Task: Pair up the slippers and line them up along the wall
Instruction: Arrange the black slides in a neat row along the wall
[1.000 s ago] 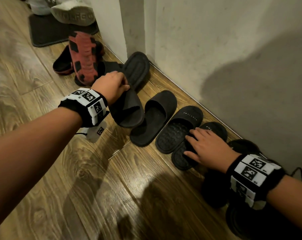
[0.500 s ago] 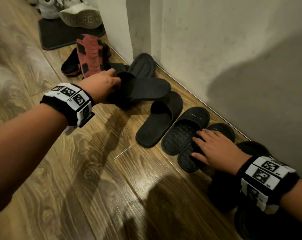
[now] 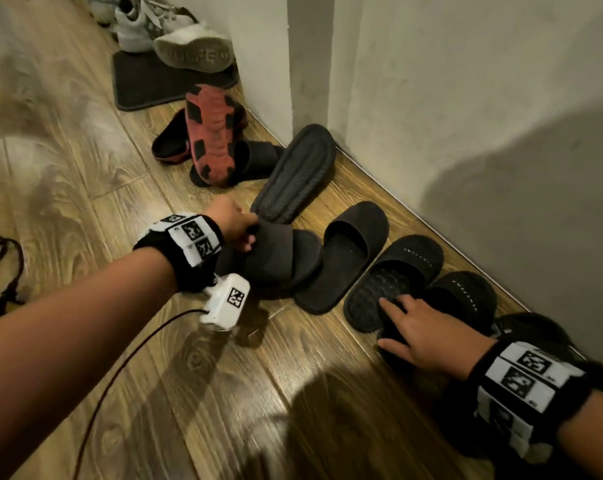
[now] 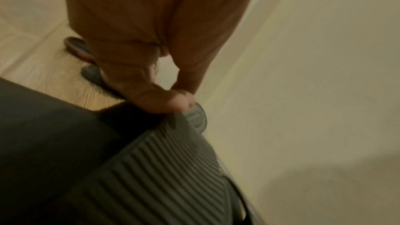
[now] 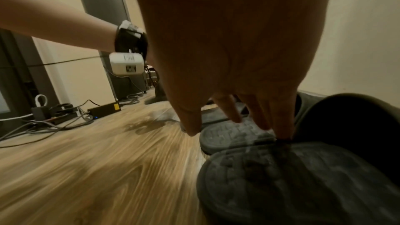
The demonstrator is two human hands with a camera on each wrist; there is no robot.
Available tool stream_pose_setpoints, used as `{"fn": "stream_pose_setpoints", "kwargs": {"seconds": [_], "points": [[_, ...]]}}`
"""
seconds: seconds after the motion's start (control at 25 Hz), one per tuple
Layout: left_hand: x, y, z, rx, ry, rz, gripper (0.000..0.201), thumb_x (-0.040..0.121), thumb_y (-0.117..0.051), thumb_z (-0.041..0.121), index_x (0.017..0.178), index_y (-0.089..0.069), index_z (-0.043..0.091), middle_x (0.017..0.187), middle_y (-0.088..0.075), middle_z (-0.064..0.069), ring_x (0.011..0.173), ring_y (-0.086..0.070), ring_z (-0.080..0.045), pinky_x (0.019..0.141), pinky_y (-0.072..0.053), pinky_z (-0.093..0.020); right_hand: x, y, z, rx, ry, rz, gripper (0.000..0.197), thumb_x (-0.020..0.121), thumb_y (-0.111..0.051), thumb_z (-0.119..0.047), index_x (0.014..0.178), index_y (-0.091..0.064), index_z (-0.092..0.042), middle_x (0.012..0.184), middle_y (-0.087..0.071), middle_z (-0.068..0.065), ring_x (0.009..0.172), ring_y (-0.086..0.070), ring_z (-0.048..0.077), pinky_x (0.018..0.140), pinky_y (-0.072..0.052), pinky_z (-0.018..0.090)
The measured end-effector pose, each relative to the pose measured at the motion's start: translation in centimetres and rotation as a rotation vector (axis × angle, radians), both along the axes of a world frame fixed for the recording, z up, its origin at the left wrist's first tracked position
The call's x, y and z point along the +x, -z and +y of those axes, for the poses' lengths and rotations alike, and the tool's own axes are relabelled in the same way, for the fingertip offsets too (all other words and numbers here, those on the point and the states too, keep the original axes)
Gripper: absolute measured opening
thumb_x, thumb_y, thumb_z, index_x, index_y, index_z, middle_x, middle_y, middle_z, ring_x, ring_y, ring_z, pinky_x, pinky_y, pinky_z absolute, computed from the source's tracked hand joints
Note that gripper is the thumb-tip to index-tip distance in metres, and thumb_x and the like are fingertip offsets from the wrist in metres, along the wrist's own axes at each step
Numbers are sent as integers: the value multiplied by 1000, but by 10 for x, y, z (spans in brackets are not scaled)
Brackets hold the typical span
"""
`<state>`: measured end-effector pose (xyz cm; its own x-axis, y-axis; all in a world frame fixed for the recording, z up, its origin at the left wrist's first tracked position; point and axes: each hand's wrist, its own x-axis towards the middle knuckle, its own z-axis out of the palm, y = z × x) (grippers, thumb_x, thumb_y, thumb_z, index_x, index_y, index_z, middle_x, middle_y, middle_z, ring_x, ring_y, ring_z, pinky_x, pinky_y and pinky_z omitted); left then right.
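A plain black slipper (image 3: 279, 258) is being lowered by the left hand (image 3: 232, 221), fingers clamped on its strap; half a second ago it was being swung in the air, and it is now being set against its matching slipper (image 3: 345, 258) near the wall (image 3: 466, 116). This pair is judged nearly formed. The right hand (image 3: 421, 332) is still being pressed, fingers spread flat, on the textured pair (image 3: 393, 282). Another black slipper (image 3: 295, 171) is lying sole-up by the wall corner. Whether the lowered slipper is touching the floor (image 3: 189, 410) is hidden. The slippers behind the right wrist are being cut off and lost in shadow.
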<state>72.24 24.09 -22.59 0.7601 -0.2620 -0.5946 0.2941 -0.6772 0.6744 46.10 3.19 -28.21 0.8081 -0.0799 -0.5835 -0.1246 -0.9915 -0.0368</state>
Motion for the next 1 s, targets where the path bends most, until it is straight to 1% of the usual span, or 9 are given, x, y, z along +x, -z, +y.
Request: {"fn": "stream_pose_setpoints", "kwargs": {"seconds": [0.08,0.2,0.24,0.36,0.48,0.64,0.76,0.92,1.0], "points": [[5,-3,-8,-135,-205,181,19,102,-30,12,97,-45,2,76,-49,-18,41,-60,-24,26,-45,-22,0,3,2,-12,34,41,89,91,-36,-65,153,-6,-8,157,-22,15,144,-26,28,113,-35,38],[16,9,-7,-199,-266,184,35,103,-29,13,130,-43,-3,119,-59,-24,94,-69,-30,73,-59,-25,-9,6,9,-50,37,96,96,89,-35,-69,153,-3,-5,162,-5,16,150,-6,29,119,-25,41],[19,15,-4,-121,-184,127,35,102,-34,14,128,-46,-5,115,-65,-25,98,-69,-30,81,-58,-31,-12,7,11,-70,20,94,97,88,-34,-71,153,-3,-4,162,-2,17,150,-4,29,120,-22,40],[22,31,3,111,-123,-49,27,93,-53,19,93,-60,-7,65,-71,-21,61,-72,-27,65,-58,-38,-12,8,11,-90,-19,71,99,87,-29,-74,152,-5,-3,162,-2,20,150,-5,30,121,-14,37],[28,39,1,482,216,-516,39,82,-61,33,110,-64,6,110,-64,-19,106,-61,-36,90,-51,-40,-11,9,9,-79,-14,73,100,86,-29,-75,152,-5,-3,162,-1,19,150,-5,30,121,-13,37],[48,32,13,779,599,-486,32,80,-63,42,78,-67,10,89,-67,-10,80,-63,-28,70,-47,-31,-16,15,9,-65,-9,57,105,83,-31,-78,152,-1,-4,162,3,19,150,0,31,121,-10,36],[69,31,11,799,606,-376,38,82,-64,40,59,-55,10,97,-72,-15,82,-64,-29,77,-51,-33,-16,17,7,-42,12,54,110,79,-29,-83,152,1,-6,162,6,18,150,2,29,120,-11,37],[66,55,-19,410,305,-454,52,84,-62,36,120,-53,0,125,-60,-21,109,-59,-35,90,-47,-39,-17,14,8,-24,13,88,115,76,-29,-85,152,5,-6,162,10,17,150,6,29,121,-10,38],[59,70,-27,268,213,-354,62,84,-64,29,133,-43,-2,131,-56,-22,118,-56,-36,95,-45,-39,-16,12,8,-16,7,97,116,76,-29,-85,152,3,-4,161,9,19,150,7,30,121,-8,37]]}}
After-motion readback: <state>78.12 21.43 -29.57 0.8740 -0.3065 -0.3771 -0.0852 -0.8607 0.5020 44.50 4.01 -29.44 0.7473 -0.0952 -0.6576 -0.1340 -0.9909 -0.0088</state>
